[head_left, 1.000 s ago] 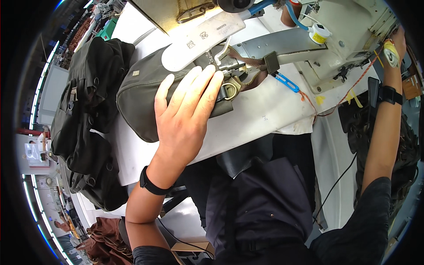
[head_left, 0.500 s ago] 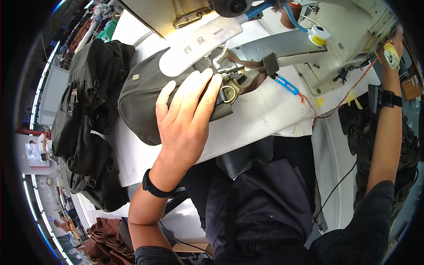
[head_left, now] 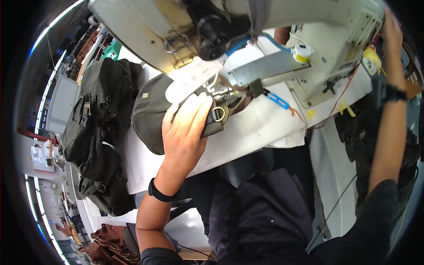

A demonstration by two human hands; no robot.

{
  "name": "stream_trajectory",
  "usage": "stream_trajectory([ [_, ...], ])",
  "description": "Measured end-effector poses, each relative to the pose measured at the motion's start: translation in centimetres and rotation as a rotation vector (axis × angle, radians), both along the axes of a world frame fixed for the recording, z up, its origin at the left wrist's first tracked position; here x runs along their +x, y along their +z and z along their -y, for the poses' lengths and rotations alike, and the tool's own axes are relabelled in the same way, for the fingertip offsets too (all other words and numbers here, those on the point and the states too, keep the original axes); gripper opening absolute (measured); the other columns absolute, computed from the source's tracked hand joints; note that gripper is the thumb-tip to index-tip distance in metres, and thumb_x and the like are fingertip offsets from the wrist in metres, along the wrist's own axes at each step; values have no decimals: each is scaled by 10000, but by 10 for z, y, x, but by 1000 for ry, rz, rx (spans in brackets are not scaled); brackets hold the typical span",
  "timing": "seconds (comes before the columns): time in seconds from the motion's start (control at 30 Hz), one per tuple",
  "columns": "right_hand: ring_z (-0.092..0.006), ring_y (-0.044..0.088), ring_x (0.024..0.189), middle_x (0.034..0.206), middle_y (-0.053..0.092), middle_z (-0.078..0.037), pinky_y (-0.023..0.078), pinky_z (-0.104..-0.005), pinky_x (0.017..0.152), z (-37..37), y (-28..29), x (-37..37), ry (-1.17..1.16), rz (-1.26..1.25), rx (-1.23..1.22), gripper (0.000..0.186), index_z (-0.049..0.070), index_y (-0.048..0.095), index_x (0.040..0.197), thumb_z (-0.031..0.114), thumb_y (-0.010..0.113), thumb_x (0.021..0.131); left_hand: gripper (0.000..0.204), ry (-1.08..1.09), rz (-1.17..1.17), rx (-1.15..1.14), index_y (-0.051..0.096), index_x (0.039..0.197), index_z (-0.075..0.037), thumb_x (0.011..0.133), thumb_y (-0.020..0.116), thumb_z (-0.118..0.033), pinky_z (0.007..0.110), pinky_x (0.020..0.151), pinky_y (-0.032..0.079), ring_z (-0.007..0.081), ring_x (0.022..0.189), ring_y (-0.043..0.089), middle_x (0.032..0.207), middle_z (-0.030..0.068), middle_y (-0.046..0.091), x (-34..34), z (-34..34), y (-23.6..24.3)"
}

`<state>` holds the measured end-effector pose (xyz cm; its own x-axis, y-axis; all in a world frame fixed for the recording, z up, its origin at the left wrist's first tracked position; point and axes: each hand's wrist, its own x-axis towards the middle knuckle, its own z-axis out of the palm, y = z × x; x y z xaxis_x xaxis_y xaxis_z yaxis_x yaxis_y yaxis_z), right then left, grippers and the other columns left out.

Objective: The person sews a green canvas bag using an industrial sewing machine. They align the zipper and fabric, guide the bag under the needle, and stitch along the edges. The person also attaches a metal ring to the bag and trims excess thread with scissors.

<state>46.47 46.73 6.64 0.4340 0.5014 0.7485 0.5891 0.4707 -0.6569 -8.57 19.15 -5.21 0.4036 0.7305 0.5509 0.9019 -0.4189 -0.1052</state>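
Note:
My left hand (head_left: 184,130) lies flat on a dark olive bag (head_left: 152,104), fingers stretched out and slightly apart, close to the sewing machine's needle area. The thumb is mostly hidden. Beside the fingertips, a metal D-ring (head_left: 218,114) hangs on a short strap of the bag, near a curved zipper (head_left: 239,104). This part of the bag sits under the head of a sewing machine (head_left: 329,39). At the machine's far right end is my right hand (head_left: 392,35), raised and blurred; what its fingers touch cannot be made out.
More dark olive bags (head_left: 99,115) are piled at the left of the white table (head_left: 247,141). A blue tool (head_left: 277,100) on an orange cord lies right of the bag. Brown bags (head_left: 110,245) are at the lower left. Dark bags (head_left: 353,132) hang at the right.
The view has shifted, bringing more of the sewing machine into the picture. My left hand stays on the bag, and my right hand shows more fully at the machine's right end.

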Motion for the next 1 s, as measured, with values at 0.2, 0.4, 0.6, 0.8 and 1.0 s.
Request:
stream_trajectory([
  [0.2,-103,612,1008,1178,707,-58,501,-270,931,19,-41,-26,187,-319,-27,546,-38,678,1363,426,622,1081,732,-29,44,-38,637,1428,-102,721,821,-56,472,1169,397,258,1346,609,1381,82,683,-16,5,-1],
  [0.4,-210,647,967,1054,699,-109,537,-387,943,189,-81,-144,169,212,244,289,-36,706,1110,154,488,1099,808,-125,39,-68,593,1481,-109,695,722,32,518,1215,356,259,1364,569,1446,80,629,-28,-9,-1],
  [0.6,-273,643,1017,994,699,-43,424,-414,967,192,-113,-325,508,446,165,111,91,709,912,125,805,867,817,-161,15,-107,624,1459,-119,666,729,44,520,1231,346,244,1338,596,1468,50,639,-39,-14,3],
  [0.8,-298,624,1116,1027,695,-75,392,-480,1086,179,-132,-373,594,206,-75,200,81,683,911,232,806,870,768,-199,4,-75,644,1428,-102,677,772,-2,509,1193,392,262,1299,612,1406,62,665,-39,-19,7],
  [1.0,-367,581,1234,1166,670,-134,350,-558,1169,186,-148,-372,427,276,31,266,30,667,1076,149,783,868,645,-116,27,6,643,1407,-47,778,782,-52,470,1101,452,327,1294,616,1403,118,659,-28,-15,-6],
])
